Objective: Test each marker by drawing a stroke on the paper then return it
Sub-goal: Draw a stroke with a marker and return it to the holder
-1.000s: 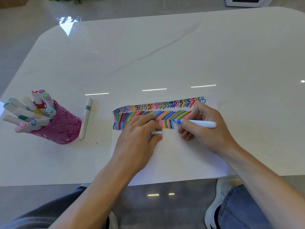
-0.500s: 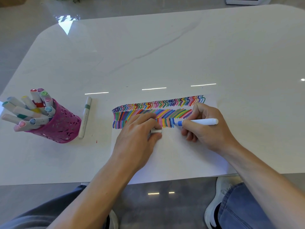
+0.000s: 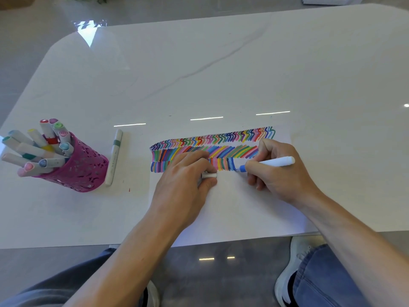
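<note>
On the paper (image 3: 232,209), the right hand (image 3: 282,176) pinches a blue marker (image 3: 273,162) beside coloured strokes (image 3: 212,140); the left hand (image 3: 182,189) grips a white cap (image 3: 209,175).

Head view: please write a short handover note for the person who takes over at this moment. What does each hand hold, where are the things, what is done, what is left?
Right hand grips the blue marker, tip on the paper at the right end of the lowest stroke row.
Left hand rests on the paper, pinching a small white piece, probably the cap.
Pink cup at the left holds the other markers; one loose marker lies beside it.
Done: two full rows of strokes, third partial.
Left: finish this stroke, cap the marker, return it to the cup.
</note>
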